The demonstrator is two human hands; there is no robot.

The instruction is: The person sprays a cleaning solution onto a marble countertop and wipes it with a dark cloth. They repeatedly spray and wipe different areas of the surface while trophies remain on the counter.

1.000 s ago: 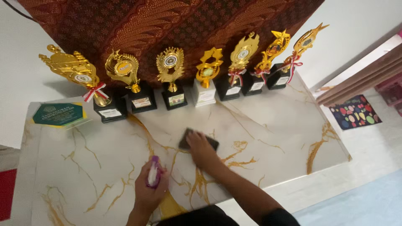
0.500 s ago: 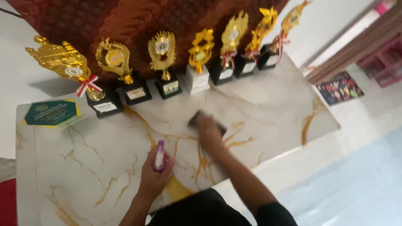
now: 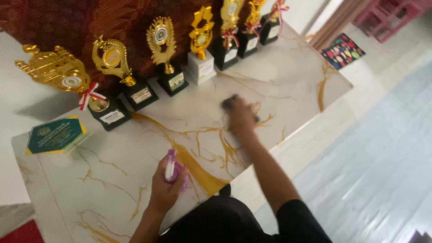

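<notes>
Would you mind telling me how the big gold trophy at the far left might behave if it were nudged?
The gold trophy looks top-heavy: a wide ornament leaning out over a small black base, so it probably tips easily. On the glossy marble tabletop the base may also slide.

Dark cloth (image 3: pixel 229 102) was pressed flat on marble top, mostly covered by the hand; small purple-and-white bottle (image 3: pixel 171 167) was held upright near front edge

We see the row of gold trophies (image 3: pixel 164 58) blocking the marble tabletop (image 3: pixel 292 85) along its far edge. Nearer than the trophies the tabletop lies open; left of them the green plaque (image 3: pixel 55 135) takes the corner.
</notes>
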